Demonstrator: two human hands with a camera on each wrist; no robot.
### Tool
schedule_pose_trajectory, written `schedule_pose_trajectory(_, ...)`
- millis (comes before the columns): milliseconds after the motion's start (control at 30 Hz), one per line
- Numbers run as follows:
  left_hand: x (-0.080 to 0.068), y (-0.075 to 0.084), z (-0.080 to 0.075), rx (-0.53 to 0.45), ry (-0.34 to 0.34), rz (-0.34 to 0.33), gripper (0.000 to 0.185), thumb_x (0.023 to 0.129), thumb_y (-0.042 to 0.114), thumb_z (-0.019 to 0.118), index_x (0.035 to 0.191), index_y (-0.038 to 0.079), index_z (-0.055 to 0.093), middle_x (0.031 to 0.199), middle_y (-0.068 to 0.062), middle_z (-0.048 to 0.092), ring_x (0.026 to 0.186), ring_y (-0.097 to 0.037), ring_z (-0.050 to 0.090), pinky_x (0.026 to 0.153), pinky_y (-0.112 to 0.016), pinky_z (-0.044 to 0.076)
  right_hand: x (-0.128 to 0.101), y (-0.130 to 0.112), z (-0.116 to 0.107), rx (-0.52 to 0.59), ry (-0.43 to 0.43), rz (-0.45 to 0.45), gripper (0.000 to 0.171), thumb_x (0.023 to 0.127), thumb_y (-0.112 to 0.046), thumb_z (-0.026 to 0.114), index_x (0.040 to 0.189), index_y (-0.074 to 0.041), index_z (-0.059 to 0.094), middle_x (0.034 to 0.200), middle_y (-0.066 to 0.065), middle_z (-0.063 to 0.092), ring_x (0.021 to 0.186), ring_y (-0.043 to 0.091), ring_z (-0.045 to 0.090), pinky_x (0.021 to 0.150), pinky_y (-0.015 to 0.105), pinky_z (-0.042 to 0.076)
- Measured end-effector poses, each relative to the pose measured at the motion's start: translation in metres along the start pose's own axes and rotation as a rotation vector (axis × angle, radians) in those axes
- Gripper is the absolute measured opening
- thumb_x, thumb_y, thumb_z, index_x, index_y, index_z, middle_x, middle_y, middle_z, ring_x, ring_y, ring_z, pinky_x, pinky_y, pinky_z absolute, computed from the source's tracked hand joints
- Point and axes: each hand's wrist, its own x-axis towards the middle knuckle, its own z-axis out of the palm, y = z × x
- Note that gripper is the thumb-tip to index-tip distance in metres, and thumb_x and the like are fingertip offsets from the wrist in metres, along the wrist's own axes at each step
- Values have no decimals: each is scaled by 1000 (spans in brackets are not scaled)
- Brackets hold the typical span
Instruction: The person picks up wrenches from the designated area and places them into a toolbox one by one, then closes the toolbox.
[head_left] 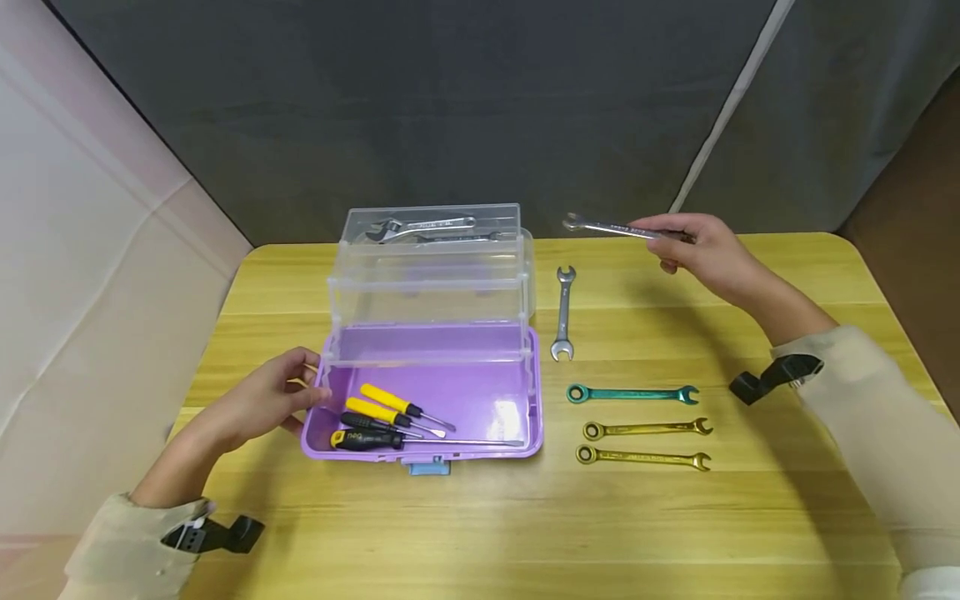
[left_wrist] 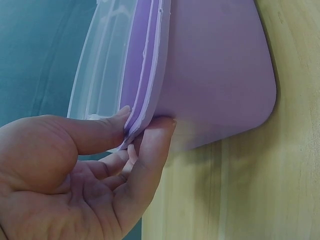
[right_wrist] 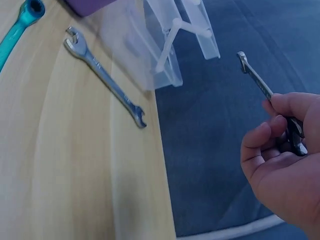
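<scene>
Beige sleeve [head_left: 123,542] is closest, down at eight o'clock if you treat the box as the clock's centre, with a black strap [head_left: 198,535] round the cuff. Follow it up and the left hand [head_left: 270,396] is pinching the rim of the purple toolbox [head_left: 480,392], thumb over the edge, finger underneath. Box sits on the wooden surface [head_left: 480,533], opened up. Inside there's a bunch of screwdrivers [head_left: 405,417], handles towards seven, and at twelve the clear trays [head_left: 431,262], the top one holding an adjustable wrench [head_left: 442,224] plus another metal tool I can't make out. I reckon if that left hand lifted instead of just steadying, the box would tip and the screwdrivers would roll.

A grey wrench [head_left: 564,315] lies at three, a teal wrench [head_left: 633,394] between three and four, two gold wrenches [head_left: 648,430] round four. Up between two and three, the right hand [head_left: 701,250] has a silver wrench [head_left: 611,227] in the air, fingers gripping it near one end. My worry: a loose pinch could let the long free end swing down, maybe clipping the trays.
</scene>
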Motion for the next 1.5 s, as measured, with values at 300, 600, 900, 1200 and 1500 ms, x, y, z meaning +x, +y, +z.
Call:
schedule_pose_trajectory(300,0,1,0,7,3,6,39,101,4,61,131,-10,41,104,-19,52,90,-28,68,67,-39,63,11,-20,12,43,-52,-45,34,105,-25,59,137,-15,65,85,10,48,77,25,51,71,32,46)
schedule_pose_trajectory(600,0,0,0,4,3,4,39,101,4,62,130,-10,41,104,-18,52,89,-28,68,66,-39,63,21,-38,31,78,-97,-99,33,105,-16,58,136,-10,65,82,11,49,73,26,50,64,32,42)
schedule_pose_trajectory(900,1,-1,-1,-1,5,0,37,101,3,61,129,-10,41,103,-19,51,88,-28,67,66,-40,63,37,-60,57,120,-152,-141,32,103,-11,60,134,-9,66,85,13,51,72,27,49,60,31,39)
schedule_pose_trajectory(1200,1,-2,-1,7,4,-6,38,102,4,60,132,-9,41,105,-19,51,90,-28,67,67,-40,63,49,-85,86,136,-228,-165,31,102,-8,60,132,-9,68,70,7,43,58,21,41,52,29,35)
schedule_pose_trajectory(1500,-1,-2,-2,1,4,-6,36,101,2,60,130,-9,41,103,-18,51,88,-28,67,66,-40,63,57,-102,104,73,-270,-197,32,101,-7,60,132,-8,68,63,2,37,48,16,30,46,26,28)
